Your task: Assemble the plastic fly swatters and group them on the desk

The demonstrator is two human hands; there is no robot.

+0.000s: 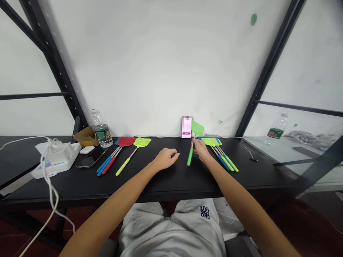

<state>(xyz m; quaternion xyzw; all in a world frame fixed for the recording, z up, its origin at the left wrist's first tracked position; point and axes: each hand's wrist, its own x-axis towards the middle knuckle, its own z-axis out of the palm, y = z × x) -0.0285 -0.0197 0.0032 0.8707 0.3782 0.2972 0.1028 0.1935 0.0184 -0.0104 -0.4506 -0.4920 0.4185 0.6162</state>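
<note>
My right hand is closed around the metal shaft of a green fly swatter, held upright and slightly tilted above the desk. Its green handle hangs below my fingers. Close by on the right lies a fanned group of fly swatters, yellow-green and blue. My left hand rests at the middle of the black desk, fingers curled in, with nothing visible in them. Left of it lie a yellow fly swatter, and a red fly swatter overlapping blue ones.
A lit phone leans against the wall. On the left are a water bottle, a cardboard box, a dark phone, a white case and a power strip with loose cables. A short black-tipped cable lies right.
</note>
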